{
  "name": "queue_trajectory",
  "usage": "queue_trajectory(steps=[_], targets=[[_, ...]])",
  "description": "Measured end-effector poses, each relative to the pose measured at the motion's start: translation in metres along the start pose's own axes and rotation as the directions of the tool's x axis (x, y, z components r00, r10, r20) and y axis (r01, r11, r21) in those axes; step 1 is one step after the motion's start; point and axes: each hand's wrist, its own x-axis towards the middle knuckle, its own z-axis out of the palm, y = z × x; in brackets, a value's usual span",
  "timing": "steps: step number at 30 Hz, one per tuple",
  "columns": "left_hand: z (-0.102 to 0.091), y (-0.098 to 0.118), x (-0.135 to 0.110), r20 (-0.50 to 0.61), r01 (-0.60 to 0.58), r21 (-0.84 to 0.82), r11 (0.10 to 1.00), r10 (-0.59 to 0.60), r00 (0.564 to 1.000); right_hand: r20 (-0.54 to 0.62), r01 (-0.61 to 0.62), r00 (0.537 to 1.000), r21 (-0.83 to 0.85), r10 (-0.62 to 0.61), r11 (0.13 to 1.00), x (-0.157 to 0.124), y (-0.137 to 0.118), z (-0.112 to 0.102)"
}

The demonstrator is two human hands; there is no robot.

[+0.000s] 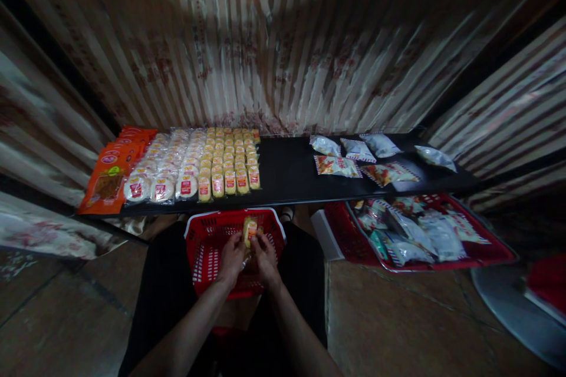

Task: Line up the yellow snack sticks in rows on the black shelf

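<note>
Two hands, the left hand point(232, 254) and the right hand point(267, 259), meet above the red basket point(204, 259) that sits between the person's knees. Fingers and thumbs of both are bent in, nearly closed, pinching one wrapped yellow cake point(250, 230) between them. The cake is tilted up above the red basket, its label showing orange; whatever lies beneath the hands in the basket is too dark to make out.

Just beyond the red basket runs a long black bench point(287, 171). Straight past the basket, on the bench, stand five columns of wrapped yellow cakes point(230, 159) packed close together. Beyond the basket to the left come three columns of round white cakes point(162, 188) in clear wrappers, then overlapping orange bags point(110, 171) at the bench's end. Beyond the basket to the right, six puffed snack bags point(391, 173) lie on the bench, some apart and some nearly touching.

Right of the red basket, past the right knee, are a pale box point(326, 235) and a second basket point(349, 241), also red, heaped with more snack packets point(442, 235). A striped curtain point(265, 41) hangs behind the bench.
</note>
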Motion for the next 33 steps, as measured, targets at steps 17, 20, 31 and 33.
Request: queue_trajectory(steps=[17, 20, 31, 33], targets=[[0.066, 0.034, 0.003, 0.252, -0.376, 0.35, 0.858, 0.3, 0.92, -0.202, 0.225, 0.944, -0.178, -0.26, 0.958, 0.019, -0.079, -0.034], [0.082, 0.047, 0.009, 0.276, -0.415, 0.398, 0.818, 0.325, 0.904, -0.17, 0.285, 0.93, -0.221, -0.325, 0.933, 0.031, -0.097, -0.04], [0.138, 0.081, 0.04, 0.392, -0.507, 0.665, 0.548, 0.321, 0.862, -0.116, 0.381, 0.898, -0.28, -0.425, 0.881, 0.106, -0.126, -0.052], [0.147, 0.083, 0.048, 0.376, -0.501, 0.668, 0.549, 0.332, 0.865, -0.111, 0.389, 0.892, -0.303, -0.438, 0.87, 0.117, -0.127, -0.053]])
